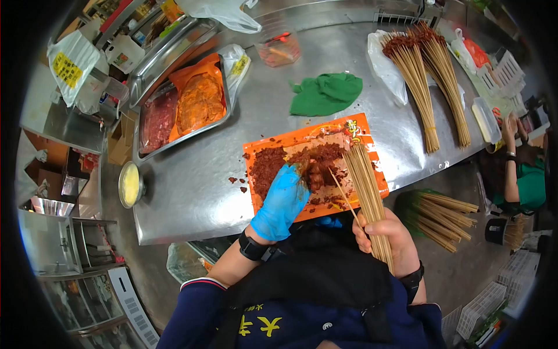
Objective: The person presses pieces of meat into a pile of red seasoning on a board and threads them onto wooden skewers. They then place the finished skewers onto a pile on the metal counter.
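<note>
My left hand (283,200), in a blue glove, rests on the orange bag (360,131) spread flat on the steel table (192,192), its fingers pinching a piece of dark red marinated meat (317,168). My right hand (386,235), bare, grips a thick bundle of bamboo skewers (365,180) that lies slanted over the bag's right side. One skewer (343,192) sticks out from the bundle toward the meat. More minced-looking meat (266,168) covers the bag's left part.
A steel tray (224,110) with raw and marinated meat sits at the left. Finished meat skewers (427,75) fan out at the back right, beside a green cloth (326,93). Another person (523,180) sits at the right. More skewer bundles (442,215) lie below the table edge.
</note>
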Demonstrator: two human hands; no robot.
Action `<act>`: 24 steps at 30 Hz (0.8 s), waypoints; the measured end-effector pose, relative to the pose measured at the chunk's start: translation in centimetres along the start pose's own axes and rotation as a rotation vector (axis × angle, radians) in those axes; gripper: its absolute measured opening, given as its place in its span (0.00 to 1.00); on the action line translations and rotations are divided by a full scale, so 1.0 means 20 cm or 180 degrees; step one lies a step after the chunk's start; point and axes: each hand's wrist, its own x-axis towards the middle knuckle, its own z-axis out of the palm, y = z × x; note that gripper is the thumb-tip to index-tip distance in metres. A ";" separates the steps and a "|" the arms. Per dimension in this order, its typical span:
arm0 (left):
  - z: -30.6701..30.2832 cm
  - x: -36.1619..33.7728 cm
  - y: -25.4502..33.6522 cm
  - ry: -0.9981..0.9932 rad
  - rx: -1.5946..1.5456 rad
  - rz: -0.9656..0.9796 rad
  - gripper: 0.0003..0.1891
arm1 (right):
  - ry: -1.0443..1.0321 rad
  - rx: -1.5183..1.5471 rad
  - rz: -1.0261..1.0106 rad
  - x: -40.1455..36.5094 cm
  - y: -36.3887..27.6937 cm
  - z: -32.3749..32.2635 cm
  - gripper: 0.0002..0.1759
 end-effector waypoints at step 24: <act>0.09 -0.03 0.01 0.0474 0.0680 0.0242 0.17 | 0.0004 -0.0276 0.0004 0.00 -0.02 0.02 0.10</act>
